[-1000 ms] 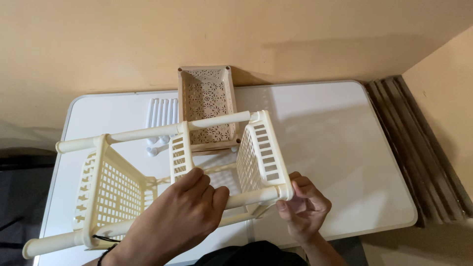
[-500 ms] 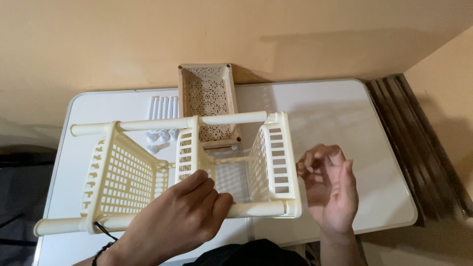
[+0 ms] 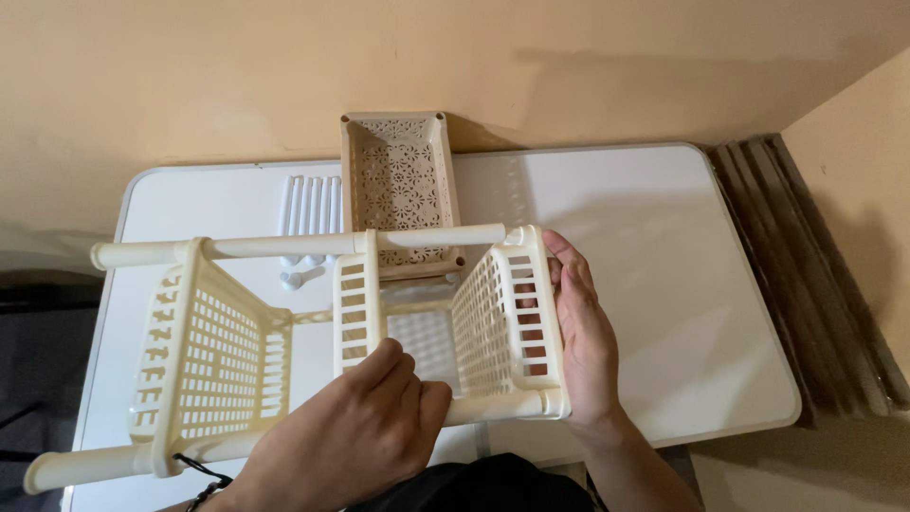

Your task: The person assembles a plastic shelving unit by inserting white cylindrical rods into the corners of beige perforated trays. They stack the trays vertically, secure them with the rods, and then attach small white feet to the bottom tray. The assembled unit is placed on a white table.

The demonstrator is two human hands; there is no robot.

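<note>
A cream plastic rack (image 3: 360, 332) lies on its side at the white worktop's (image 3: 664, 246) 6 o'clock. Left hand (image 3: 351, 441) grips its near pole; right hand (image 3: 583, 337) lies flat against the 3 o'clock end basket. Likely light, stiff, brittle lattice; poles grip best.

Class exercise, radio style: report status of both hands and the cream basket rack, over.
Left hand gripping the rack's near pole. Right hand flat against the end basket. Cream basket rack lying on its side on the white table. Loose basket and spare poles behind it.
</note>
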